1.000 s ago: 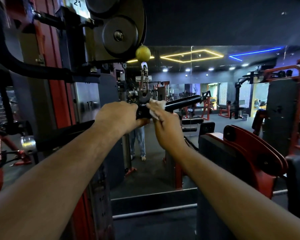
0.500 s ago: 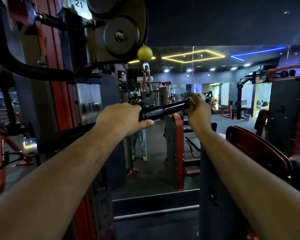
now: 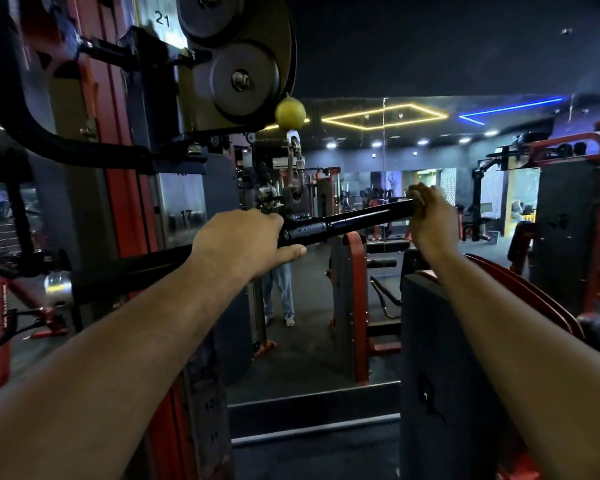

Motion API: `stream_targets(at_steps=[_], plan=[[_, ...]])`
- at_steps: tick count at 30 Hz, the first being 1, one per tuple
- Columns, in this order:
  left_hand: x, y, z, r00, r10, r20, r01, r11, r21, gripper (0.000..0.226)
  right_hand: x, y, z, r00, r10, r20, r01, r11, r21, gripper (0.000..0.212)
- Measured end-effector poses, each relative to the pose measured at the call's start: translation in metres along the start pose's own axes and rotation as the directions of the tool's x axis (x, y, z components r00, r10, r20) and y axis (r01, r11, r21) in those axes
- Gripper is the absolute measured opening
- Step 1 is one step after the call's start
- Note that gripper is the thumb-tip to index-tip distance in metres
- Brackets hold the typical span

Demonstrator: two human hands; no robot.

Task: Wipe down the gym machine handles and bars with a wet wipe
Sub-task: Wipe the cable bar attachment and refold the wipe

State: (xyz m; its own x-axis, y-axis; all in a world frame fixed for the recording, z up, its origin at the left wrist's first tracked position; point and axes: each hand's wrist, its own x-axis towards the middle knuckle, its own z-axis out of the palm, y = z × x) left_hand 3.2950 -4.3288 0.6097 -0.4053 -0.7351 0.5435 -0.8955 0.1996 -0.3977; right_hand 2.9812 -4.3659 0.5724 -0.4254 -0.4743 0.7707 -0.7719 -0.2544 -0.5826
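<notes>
Cable machine [image 3: 125, 133] is filling the left side, pulley [image 3: 245, 77] up top. Black bar [image 3: 347, 221] is hanging from a clip [image 3: 294, 174] under a yellow ball [image 3: 290, 113], tilting up to the right. Both arms are reaching out straight. Left hand [image 3: 238, 244] is gripping the bar near its middle, fingers curled over, thumb under. Right hand [image 3: 430, 220] is wrapping the bar's right end, a bit of wet wipe [image 3: 415, 199] showing at the fingers.

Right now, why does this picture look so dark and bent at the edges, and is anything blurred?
Head view: the gym is dim, lit mostly by the yellow ceiling strip and blue strip. The wide lens bows the red upright and stretches both forearms. The wet bar glints. The right hand at the bar's end looks slightly soft; the left hand is sharper.
</notes>
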Motion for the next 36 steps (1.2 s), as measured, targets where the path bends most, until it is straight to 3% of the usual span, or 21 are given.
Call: stream_targets(at_steps=[2,6,11,15,18,20,22,25,29,31,34,36], plan=[[-0.001,-0.002,-0.001,1.000,0.002,0.013,-0.002,1.000,-0.008,0.072,0.007,0.008,0.000,0.991,0.060,0.117,-0.051,0.995,-0.080,0.025],[-0.006,-0.010,-0.005,1.000,-0.008,0.027,0.007,0.999,0.035,0.075,0.002,0.000,0.017,0.974,-0.049,0.220,0.087,0.982,-0.170,0.028],[-0.007,-0.008,-0.010,1.000,-0.007,0.011,0.007,0.997,0.081,0.069,-0.045,-0.066,0.041,0.918,-0.194,0.347,0.215,0.976,-0.024,0.031],[-0.010,-0.005,-0.007,0.999,-0.032,-0.018,0.032,0.999,0.027,0.059,-0.083,-0.101,0.041,0.892,-0.363,0.270,0.326,0.929,0.172,0.026],[-0.016,-0.003,-0.007,0.999,-0.025,-0.028,0.025,1.000,0.006,0.060,-0.070,-0.088,0.022,0.966,-0.233,0.115,0.177,0.915,0.363,0.026],[-0.019,-0.001,-0.008,1.000,-0.025,-0.013,0.025,1.000,-0.007,0.064,-0.040,-0.063,0.010,0.992,-0.087,-0.097,0.112,0.947,0.302,0.029],[-0.019,0.001,-0.008,1.000,-0.028,-0.011,0.028,0.999,-0.028,0.067,-0.011,-0.038,0.003,0.980,0.008,-0.200,0.025,0.987,0.158,0.037],[-0.019,0.003,-0.008,0.999,-0.029,-0.013,0.028,0.998,-0.051,0.067,-0.006,-0.028,0.015,0.995,0.078,-0.055,-0.075,0.996,0.056,0.034],[-0.018,0.000,-0.006,0.999,-0.043,-0.010,0.043,0.999,-0.025,0.067,-0.064,-0.061,0.048,0.997,-0.003,0.071,-0.014,0.972,0.233,0.040],[-0.017,-0.002,-0.007,0.999,-0.052,-0.002,0.052,0.999,0.001,0.063,-0.098,-0.083,0.056,0.984,-0.134,0.113,0.086,0.931,0.356,0.038],[-0.020,-0.001,-0.008,0.997,-0.070,-0.019,0.070,0.997,0.016,0.057,-0.128,-0.096,0.052,0.934,-0.340,0.109,0.244,0.831,0.500,0.039],[-0.023,0.000,-0.008,0.996,-0.071,-0.045,0.072,0.997,0.011,0.059,-0.120,-0.087,0.044,0.966,-0.254,0.045,0.189,0.817,0.544,0.035]])
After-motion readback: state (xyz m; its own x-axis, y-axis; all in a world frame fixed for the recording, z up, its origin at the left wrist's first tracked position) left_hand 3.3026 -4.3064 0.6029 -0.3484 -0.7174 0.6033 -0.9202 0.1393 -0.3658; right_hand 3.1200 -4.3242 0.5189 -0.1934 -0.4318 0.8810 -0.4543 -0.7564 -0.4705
